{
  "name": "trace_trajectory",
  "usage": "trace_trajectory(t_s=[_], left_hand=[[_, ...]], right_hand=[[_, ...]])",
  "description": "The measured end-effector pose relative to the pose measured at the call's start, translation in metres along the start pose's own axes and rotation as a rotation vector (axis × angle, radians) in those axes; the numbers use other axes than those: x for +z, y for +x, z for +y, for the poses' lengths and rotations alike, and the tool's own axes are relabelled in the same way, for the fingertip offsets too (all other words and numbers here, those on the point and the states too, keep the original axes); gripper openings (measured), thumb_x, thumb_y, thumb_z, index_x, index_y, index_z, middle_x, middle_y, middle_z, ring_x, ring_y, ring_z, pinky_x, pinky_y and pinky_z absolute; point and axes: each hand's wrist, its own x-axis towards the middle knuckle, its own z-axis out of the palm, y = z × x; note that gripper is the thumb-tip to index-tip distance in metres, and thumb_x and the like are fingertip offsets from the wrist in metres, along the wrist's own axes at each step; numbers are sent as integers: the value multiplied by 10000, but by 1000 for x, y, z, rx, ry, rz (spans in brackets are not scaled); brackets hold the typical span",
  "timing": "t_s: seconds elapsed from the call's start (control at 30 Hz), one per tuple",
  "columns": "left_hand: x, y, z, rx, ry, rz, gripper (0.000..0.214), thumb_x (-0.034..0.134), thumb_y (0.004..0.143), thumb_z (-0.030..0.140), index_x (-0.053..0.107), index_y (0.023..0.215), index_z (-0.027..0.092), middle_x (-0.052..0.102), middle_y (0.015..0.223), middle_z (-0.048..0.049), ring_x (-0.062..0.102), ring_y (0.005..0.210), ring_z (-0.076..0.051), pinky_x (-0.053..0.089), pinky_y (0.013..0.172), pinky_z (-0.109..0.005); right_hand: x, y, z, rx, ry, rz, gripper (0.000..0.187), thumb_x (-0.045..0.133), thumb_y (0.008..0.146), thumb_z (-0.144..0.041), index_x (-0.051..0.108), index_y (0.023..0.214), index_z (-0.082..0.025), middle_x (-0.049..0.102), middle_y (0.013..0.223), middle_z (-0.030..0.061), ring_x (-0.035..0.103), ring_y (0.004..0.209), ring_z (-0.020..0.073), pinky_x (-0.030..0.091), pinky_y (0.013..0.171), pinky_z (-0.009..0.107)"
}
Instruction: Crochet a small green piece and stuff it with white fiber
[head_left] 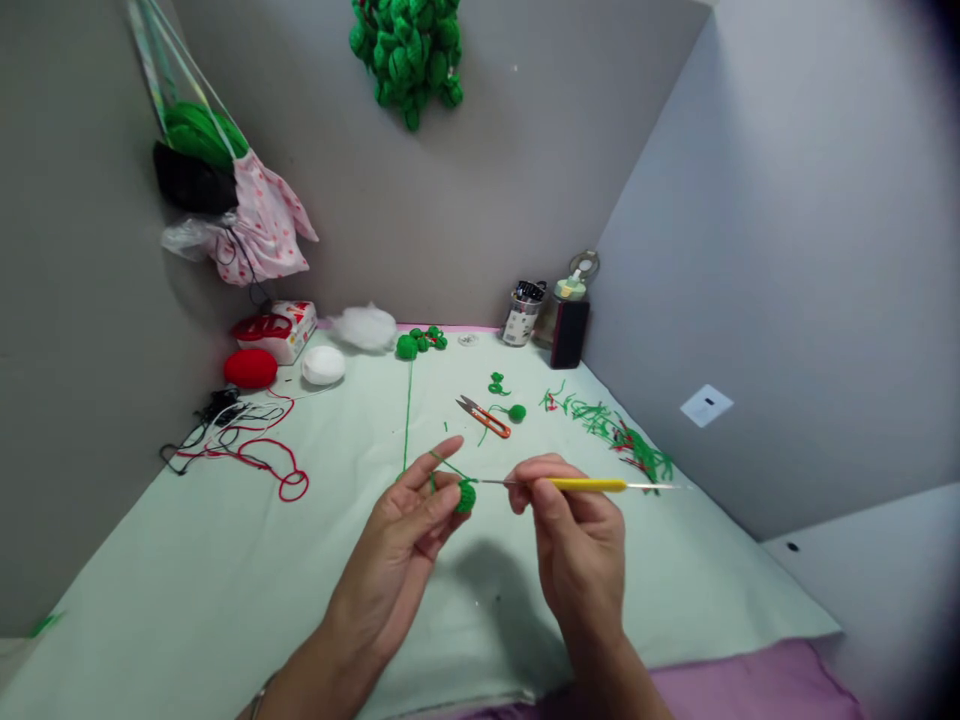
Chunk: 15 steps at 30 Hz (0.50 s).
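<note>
My left hand [401, 540] pinches a small green crochet piece [466, 496] between thumb and fingers. Green yarn [407, 420] runs over its raised index finger and back to a green yarn ball [406, 347] at the rear of the table. My right hand [574, 535] is closed round a crochet hook [586, 485] with a yellow handle, held level. The hook's thin metal tip reaches the top of the green piece, where the yarn meets it. Past the hands lie orange thread snips [485, 417] and a small green crocheted ball [517, 412].
Red yarn [251, 369], a white yarn ball [323, 366] and loose strands stand at left. White stuffing [364, 327] lies at the back. Green and red yarn scraps [619, 435] are at right, near a dark phone [570, 335] and a pen cup [521, 318]. Bags [262, 220] hang at left.
</note>
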Motion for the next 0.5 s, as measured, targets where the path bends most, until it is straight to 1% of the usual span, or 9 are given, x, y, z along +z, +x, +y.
trace_trajectory(t_s=[0.07,0.17,0.27,0.33,0.4,0.5], left_hand=[[1,-1,-2,69,58,1,556,952,730,253,785,1261,268,651,820,38,578,800,-104,465,859,-240],[1,-3,-7,104,171,-20,533,916,790,305,760,1300,290,671,865,26,600,902,-132,446,945,-268],[-3,-4,-10,118,247,-24,595,884,829,323,695,1393,309,675,922,24,610,973,-146,431,981,-284],[-6,-5,-10,109,267,-30,673,876,835,320,634,1463,302,673,932,25,613,979,-149,435,981,-287],[-7,-5,-9,104,273,-32,778,886,822,310,563,1529,285,670,922,27,618,959,-152,447,979,-294],[-6,-7,-7,125,301,-28,914,901,800,296,464,1602,266,658,884,35,620,926,-157,461,975,-305]], right_hand=[[1,1,-1,77,71,-42,134,699,996,-286,827,961,-270,710,838,22,620,718,147,515,669,282],[4,1,0,125,35,-90,114,739,970,-315,844,952,-275,746,894,40,663,837,180,534,742,298],[2,0,4,206,80,-73,108,759,955,-342,845,955,-277,754,888,31,655,795,168,538,742,294],[0,-1,5,244,127,-67,115,761,953,-354,845,970,-277,755,888,27,639,760,156,534,731,289],[-1,-1,5,234,140,-91,121,750,961,-350,846,969,-276,767,914,35,657,803,167,540,754,297],[0,-2,2,168,105,-151,121,738,969,-327,848,950,-280,786,935,46,697,905,200,559,815,330]])
